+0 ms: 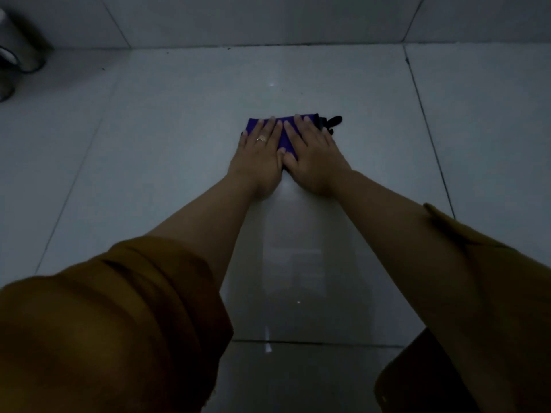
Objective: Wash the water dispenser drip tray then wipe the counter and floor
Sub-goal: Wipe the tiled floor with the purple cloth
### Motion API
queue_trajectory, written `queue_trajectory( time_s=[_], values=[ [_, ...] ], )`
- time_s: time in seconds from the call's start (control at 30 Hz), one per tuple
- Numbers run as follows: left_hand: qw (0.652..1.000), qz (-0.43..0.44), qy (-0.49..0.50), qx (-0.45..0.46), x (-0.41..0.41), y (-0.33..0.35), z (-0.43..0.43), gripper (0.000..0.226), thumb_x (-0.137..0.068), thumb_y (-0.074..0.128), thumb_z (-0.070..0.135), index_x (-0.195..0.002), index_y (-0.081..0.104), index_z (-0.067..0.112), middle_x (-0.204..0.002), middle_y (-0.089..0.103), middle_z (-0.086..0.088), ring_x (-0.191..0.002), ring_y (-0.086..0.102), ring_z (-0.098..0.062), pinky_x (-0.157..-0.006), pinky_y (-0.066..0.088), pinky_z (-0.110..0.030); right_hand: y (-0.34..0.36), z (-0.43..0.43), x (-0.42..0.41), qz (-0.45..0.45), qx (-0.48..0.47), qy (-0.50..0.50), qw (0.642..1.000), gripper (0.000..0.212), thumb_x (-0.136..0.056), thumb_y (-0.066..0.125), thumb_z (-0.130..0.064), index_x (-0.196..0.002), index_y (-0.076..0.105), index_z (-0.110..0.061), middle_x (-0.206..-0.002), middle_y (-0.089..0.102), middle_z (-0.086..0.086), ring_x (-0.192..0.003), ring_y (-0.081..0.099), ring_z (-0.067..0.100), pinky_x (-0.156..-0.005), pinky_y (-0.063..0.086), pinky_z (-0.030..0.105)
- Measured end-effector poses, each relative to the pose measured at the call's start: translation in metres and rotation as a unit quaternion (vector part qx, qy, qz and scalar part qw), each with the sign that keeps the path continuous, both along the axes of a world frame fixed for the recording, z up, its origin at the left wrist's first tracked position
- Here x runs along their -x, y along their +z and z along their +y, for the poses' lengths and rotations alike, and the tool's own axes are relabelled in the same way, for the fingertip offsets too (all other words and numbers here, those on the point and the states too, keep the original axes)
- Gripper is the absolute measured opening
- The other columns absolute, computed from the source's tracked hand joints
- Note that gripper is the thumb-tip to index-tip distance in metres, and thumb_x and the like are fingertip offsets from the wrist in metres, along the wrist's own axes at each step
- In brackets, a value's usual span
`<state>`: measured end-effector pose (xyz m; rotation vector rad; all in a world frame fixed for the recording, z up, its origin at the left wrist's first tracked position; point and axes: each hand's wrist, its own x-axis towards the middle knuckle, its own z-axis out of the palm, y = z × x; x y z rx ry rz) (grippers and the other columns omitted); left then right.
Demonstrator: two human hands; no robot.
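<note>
Both the left hand (258,158) and right hand (313,156) press flat, fingers spread open, on a purple cloth (284,138) mid-frame, wiping the floor (149,129), seemingly the task's last stage.

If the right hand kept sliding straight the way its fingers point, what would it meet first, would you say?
Probably nothing for a stretch: beyond the right hand and purple cloth lies bare floor tile, then the wall. Depth is hard to judge.
</note>
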<state>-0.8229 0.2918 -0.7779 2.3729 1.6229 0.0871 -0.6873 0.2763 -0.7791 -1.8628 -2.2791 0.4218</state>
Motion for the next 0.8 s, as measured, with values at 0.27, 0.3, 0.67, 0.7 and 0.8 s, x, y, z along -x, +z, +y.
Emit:
queue_trajectory(
  time_s=[0.27, 0.3, 0.67, 0.7, 0.8],
  values=[
    [1.000, -0.015, -0.009, 0.013, 0.019, 0.001, -0.090, 0.055, -0.101, 0.023, 0.027, -0.151, 0.004, 0.014, -0.160, 0.000, 0.000, -0.148, -0.005, -0.016, -0.118, -0.006, -0.035, 0.001, -0.092, 0.018, 0.015, 0.051, -0.019, 0.998, 0.063, -0.099, 0.027, -0.042, -0.151, 0.002, -0.017, -0.161, -0.005, 0.003, -0.147, -0.009, 0.016, -0.116, -0.009, 0.035],
    [1.000, -0.016, -0.009, 0.015, 0.023, 0.001, -0.102, 0.055, -0.101, 0.024, 0.027, -0.151, 0.005, 0.014, -0.160, 0.000, 0.000, -0.148, -0.005, -0.015, -0.118, -0.006, -0.034, 0.002, -0.104, 0.021, 0.017, 0.054, -0.019, 0.998, 0.063, -0.099, 0.027, -0.042, -0.151, 0.001, -0.018, -0.160, -0.006, 0.002, -0.147, -0.010, 0.016, -0.116, -0.010, 0.035],
    [0.999, 0.008, -0.031, 0.025, 0.099, 0.002, -0.217, 0.056, -0.101, 0.025, 0.029, -0.151, 0.003, 0.015, -0.160, -0.001, 0.000, -0.147, -0.007, -0.014, -0.117, -0.007, -0.029, 0.003, -0.227, 0.091, 0.012, 0.065, 0.012, 0.998, 0.061, -0.101, 0.022, -0.039, -0.150, -0.003, -0.013, -0.159, -0.010, 0.010, -0.147, -0.012, 0.023, -0.116, -0.012, 0.039],
    [0.999, 0.009, -0.029, 0.027, 0.105, 0.002, -0.227, 0.056, -0.101, 0.025, 0.029, -0.150, 0.002, 0.015, -0.160, -0.002, 0.000, -0.147, -0.007, -0.014, -0.116, -0.007, -0.029, 0.003, -0.235, 0.097, 0.013, 0.067, 0.018, 0.998, 0.061, -0.101, 0.022, -0.039, -0.150, -0.003, -0.013, -0.159, -0.010, 0.010, -0.147, -0.012, 0.023, -0.116, -0.012, 0.039],
    [0.999, 0.012, -0.020, 0.029, 0.122, 0.002, -0.252, 0.057, -0.101, 0.026, 0.030, -0.150, 0.002, 0.015, -0.160, -0.002, -0.001, -0.147, -0.007, -0.014, -0.117, -0.006, -0.030, 0.003, -0.255, 0.111, 0.017, 0.066, 0.037, 0.997, 0.061, -0.101, 0.022, -0.039, -0.150, -0.003, -0.013, -0.159, -0.010, 0.010, -0.147, -0.011, 0.023, -0.116, -0.011, 0.039]
  ],
)
